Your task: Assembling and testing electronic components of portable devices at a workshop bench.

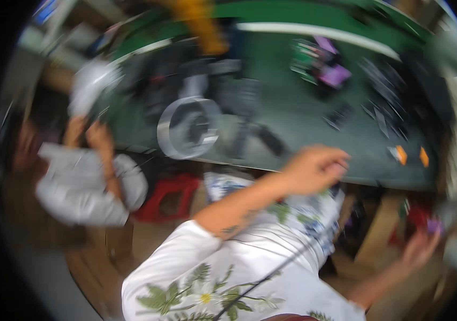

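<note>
Strong motion blur softens the whole picture. My left hand [314,170] hangs over the near edge of the green-topped table [303,144], its fingers curled in; whatever they may hold is hidden. Out to the right and below table height, my right hand [420,250] is stretched away from my body. At its fingertips shows a small purple piece [434,226], too smeared to name more closely. Farther back on the table lie green circuit boards [306,60] with purple pieces [335,75] beside them.
A clear roll or ring [163,131] stands left on the table, near dark parts [268,140]. Black strips [383,120] and orange pieces [399,155] lie to the right. A person in a grey top [81,187] works at the left, beside a red stool [169,200].
</note>
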Available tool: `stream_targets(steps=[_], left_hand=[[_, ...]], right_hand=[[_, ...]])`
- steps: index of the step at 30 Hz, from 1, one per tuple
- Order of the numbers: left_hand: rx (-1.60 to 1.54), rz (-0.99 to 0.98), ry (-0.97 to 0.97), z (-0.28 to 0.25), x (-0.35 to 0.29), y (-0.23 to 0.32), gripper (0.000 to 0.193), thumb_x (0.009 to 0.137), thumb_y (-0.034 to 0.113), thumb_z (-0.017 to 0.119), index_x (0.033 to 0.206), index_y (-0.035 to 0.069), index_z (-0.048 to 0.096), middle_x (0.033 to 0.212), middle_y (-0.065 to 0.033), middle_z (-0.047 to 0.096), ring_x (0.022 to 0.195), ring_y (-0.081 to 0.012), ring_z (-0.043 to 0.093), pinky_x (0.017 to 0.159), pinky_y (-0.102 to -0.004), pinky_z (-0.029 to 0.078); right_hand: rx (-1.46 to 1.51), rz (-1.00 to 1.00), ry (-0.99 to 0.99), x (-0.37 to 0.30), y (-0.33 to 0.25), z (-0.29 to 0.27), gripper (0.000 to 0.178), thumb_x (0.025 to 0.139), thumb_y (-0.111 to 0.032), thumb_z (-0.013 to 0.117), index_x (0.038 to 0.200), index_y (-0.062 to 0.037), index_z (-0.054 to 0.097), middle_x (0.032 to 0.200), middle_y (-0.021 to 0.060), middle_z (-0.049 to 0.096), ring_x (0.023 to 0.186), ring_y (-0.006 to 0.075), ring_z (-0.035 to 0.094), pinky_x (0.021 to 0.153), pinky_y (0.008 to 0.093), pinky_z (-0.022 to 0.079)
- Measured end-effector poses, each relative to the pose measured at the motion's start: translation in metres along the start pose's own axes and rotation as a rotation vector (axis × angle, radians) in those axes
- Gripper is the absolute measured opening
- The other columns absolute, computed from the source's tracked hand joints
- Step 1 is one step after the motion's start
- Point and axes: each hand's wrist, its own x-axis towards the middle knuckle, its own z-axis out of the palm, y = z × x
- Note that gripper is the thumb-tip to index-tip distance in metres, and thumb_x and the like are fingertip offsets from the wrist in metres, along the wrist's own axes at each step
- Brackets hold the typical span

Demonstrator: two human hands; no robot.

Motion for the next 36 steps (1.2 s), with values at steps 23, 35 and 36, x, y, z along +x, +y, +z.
stream_targets(steps=[23, 35, 36], left_hand=[[-0.054, -0.023, 0.074, 0.0, -0.01, -0.008, 0.029, 0.087, 0.018, 0.065, 0.113, 0.004, 0.064, 0.097, -0.0092, 0.07, 0.079, -0.0201, 0.067, 0.072, -0.0334, 0.054], [-0.108, -0.153, 0.024, 0.011, 0.004, -0.009, 0.034, 0.093, -0.001, 0.059, 0.127, -0.005, 0.056, 0.11, -0.0145, 0.068, 0.098, -0.0153, 0.062, 0.088, -0.0274, 0.049], [-0.08, -0.142, 0.029, 0.013, 0.001, -0.008, 0.033, 0.094, 0.002, 0.059, 0.126, -0.005, 0.057, 0.11, -0.014, 0.068, 0.095, -0.0139, 0.062, 0.085, -0.0261, 0.049]], right_hand=[[-0.451, -0.025, 0.212, 0.015, 0.048, 0.061, 0.049, 0.099, -0.028, 0.048, 0.137, 0.0032, 0.047, 0.135, 0.0226, 0.053, 0.121, 0.0316, 0.055, 0.108, 0.0443, 0.042], [-0.717, -0.374, 0.938, -0.048, 0.152, -0.086, 0.032, 0.087, -0.004, 0.068, 0.116, 0.0069, 0.058, 0.103, 0.0124, 0.068, 0.092, 0.0167, 0.066, 0.08, 0.0277, 0.052], [-0.801, -0.298, 1.042, -0.055, 0.158, -0.1, 0.033, 0.086, -0.006, 0.07, 0.115, 0.0068, 0.059, 0.102, 0.0122, 0.068, 0.091, 0.016, 0.065, 0.079, 0.0274, 0.052]])
